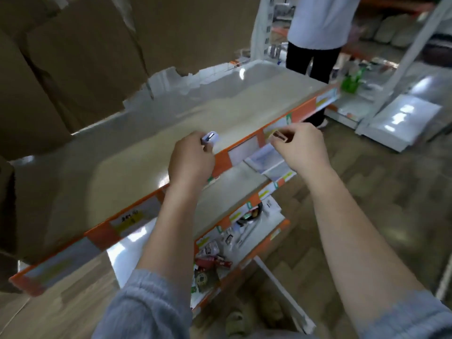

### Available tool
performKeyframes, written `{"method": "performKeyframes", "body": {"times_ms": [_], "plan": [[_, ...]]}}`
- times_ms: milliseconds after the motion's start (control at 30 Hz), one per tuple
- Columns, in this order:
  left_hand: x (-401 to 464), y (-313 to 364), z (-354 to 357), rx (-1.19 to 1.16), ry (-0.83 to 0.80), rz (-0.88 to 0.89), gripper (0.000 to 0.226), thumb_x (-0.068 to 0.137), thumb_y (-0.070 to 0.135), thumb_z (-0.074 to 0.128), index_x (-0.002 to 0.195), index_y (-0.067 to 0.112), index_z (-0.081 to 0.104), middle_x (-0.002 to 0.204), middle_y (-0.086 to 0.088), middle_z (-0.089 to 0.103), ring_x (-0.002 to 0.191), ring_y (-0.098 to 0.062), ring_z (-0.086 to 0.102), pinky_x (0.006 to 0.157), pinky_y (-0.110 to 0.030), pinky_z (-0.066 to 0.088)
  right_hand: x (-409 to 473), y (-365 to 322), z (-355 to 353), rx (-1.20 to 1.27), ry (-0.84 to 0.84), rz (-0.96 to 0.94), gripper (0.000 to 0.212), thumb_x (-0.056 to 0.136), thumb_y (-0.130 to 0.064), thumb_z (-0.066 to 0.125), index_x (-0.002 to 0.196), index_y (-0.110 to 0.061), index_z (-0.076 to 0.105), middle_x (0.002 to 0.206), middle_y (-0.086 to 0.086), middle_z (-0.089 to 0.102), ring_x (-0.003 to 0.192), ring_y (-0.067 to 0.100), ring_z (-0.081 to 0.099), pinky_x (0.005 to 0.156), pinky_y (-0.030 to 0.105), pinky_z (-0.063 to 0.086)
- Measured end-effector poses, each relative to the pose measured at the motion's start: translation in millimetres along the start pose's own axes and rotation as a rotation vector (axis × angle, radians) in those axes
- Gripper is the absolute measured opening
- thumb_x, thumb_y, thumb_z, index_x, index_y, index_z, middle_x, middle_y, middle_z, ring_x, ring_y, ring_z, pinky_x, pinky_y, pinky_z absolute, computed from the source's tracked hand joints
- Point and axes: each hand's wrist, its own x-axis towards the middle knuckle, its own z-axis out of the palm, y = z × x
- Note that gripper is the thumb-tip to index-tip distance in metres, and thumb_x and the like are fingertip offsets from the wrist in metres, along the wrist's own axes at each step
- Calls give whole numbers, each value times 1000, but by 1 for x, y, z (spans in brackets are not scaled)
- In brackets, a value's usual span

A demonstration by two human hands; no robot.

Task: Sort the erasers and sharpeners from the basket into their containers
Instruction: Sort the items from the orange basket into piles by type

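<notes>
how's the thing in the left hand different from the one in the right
The left hand pinches a pale bluish-white item with a dark slot on its face; the right hand pinches a dark brownish item. The pale one looks chunkier and blockier, the dark one flatter and slimmer. The pale one sits over the top shelf, the dark one in front of its orange edge. Both are small and held at the fingertips; blur hides which is eraser or sharpener.

Pretty soft and smeary on my end, motion blur everywhere. Overhead light throws white glare on the shelf top [156,123] mid-frame and panels [401,118] at right; wide-angle bend along the edges.
</notes>
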Motion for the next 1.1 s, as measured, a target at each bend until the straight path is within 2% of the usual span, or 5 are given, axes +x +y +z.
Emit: {"method": "performKeyframes", "body": {"times_ms": [233,500,900,1033,1100], "plan": [[-29,93,62,-42,-246,312,15,90,18,50,98,14,63,88,-12,62,91,-32,58,63,-30,32,-48,70,-91,-100,198,274,15,86,-23,65,95,-13,72,95,5,69,87,20,61,74,27,47],[-144,224,136,-131,-496,577,24,94,20,49,114,18,61,99,1,63,87,-15,52,70,-27,37,-163,173,-221,-139,407,581,10,85,-25,65,88,-17,71,88,4,68,78,16,58,66,23,38],[-473,418,235,-180,-933,1079,26,95,22,49,118,21,60,117,-3,61,106,-24,55,76,-28,38,-462,310,-432,-251,758,1206,23,84,-28,61,94,-8,68,84,12,64,76,29,58,62,26,37],[-586,463,243,-205,-1103,1232,26,93,21,51,118,20,60,113,-4,63,105,-26,56,79,-28,39,-564,313,-474,-268,894,1390,24,87,-24,58,86,-2,66,75,15,61,73,33,56,57,31,40],[-639,480,245,-216,-1180,1305,25,92,20,52,116,21,61,109,-2,64,104,-25,56,80,-29,41,-609,310,-489,-283,941,1472,27,88,-20,57,70,0,58,64,15,53,62,31,48,51,30,36]]}}
